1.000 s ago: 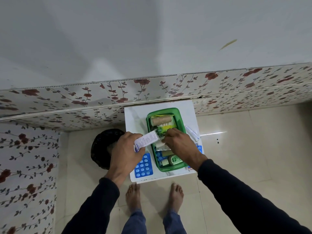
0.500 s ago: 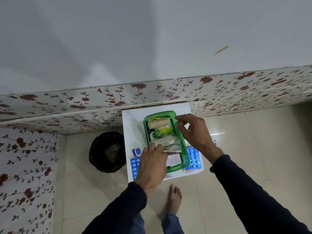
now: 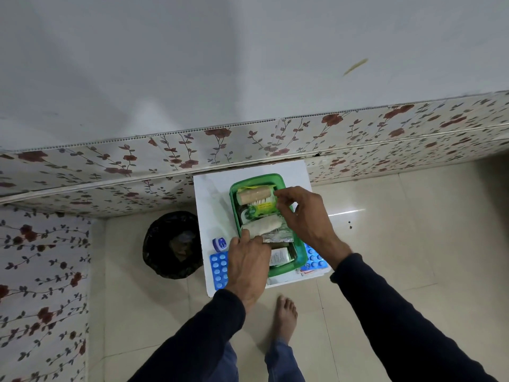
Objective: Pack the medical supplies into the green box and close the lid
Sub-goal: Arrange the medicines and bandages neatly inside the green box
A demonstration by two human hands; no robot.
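The open green box (image 3: 259,178) sits on a small white table (image 3: 212,194). Inside lie a tan bandage roll (image 3: 253,195), a cotton swab pack (image 3: 263,201), a green packet (image 3: 260,210), a white gauze roll (image 3: 263,226), a silver foil strip (image 3: 279,238) and a white carton (image 3: 279,256). My left hand (image 3: 248,267) is at the box's near left side, with thumb and fingertips on the gauze roll's left end. My right hand (image 3: 303,216) hovers over the box's right side, fingers pinched at the right end of the swab pack. No lid is in view.
Blue blister packs lie on the table to the left (image 3: 219,268) and right (image 3: 314,260) of the box, with a small blue-and-white jar (image 3: 219,244) nearby. A black bin (image 3: 172,244) stands on the floor to the left. My bare foot (image 3: 286,315) is below the table.
My left hand set the white carton in the box's near end, then moved up to the gauze roll. My right hand came from the box's far right rim in over the contents.
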